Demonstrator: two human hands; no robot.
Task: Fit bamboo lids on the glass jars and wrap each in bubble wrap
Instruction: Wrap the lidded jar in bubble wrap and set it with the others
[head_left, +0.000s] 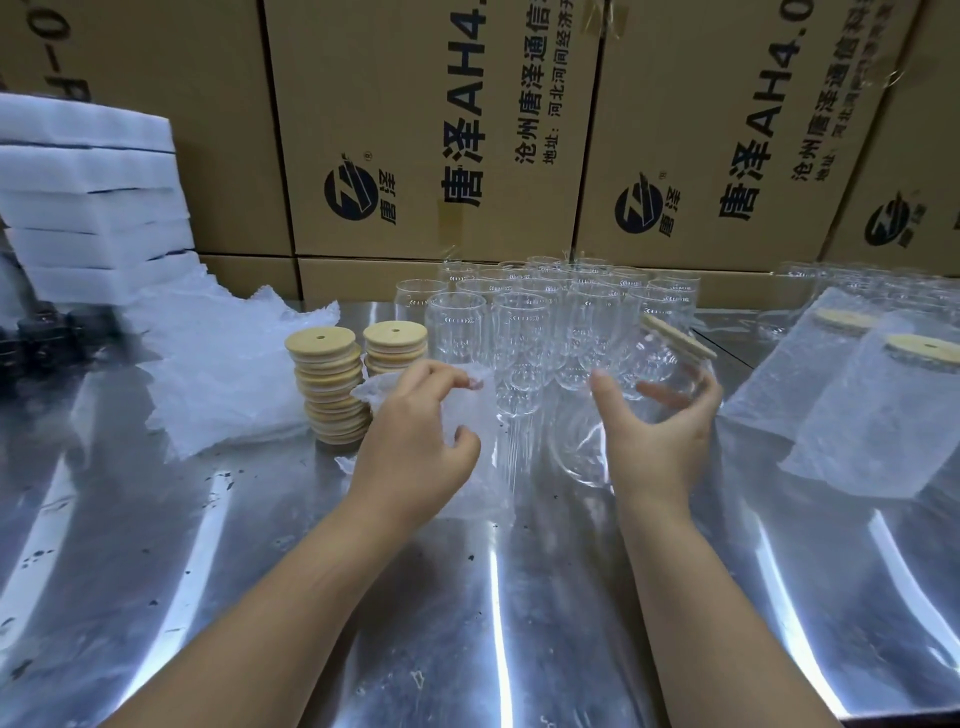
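My right hand (660, 431) holds a clear round-bellied glass jar (623, 415) tilted off the table, mouth toward two o'clock. My thumb is on the near side and my fingers curl round the far side, seen through the glass. A pale round bamboo lid (675, 338) sits on its mouth. At nine o'clock from it my left hand (415, 447) pinches a thin, cloudy bubble-wrap sheet (374, 391) between curled fingers and thumb; most of the film is hard to trace against the shine. Beneath lies a scuffed, reflective stainless steel table (467, 597). At eleven o'clock stand two stacks of smooth bamboo discs, each top one with a small hole: a tall stack (330, 387) and a shorter stack (395, 345) whose base my hand hides. At twelve o'clock is a crowd of empty glass jars (524, 322), too overlapped to count. At three o'clock two lidded jars stand in dimpled wrap, a near one (878, 410) and a far one (795, 374), cut by the edge. At nine o'clock lies a crumpled heap of bubble wrap (223, 374), with about six white foam slabs (93, 208) piled behind. Printed brown cardboard cartons (431, 130) wall off the back.
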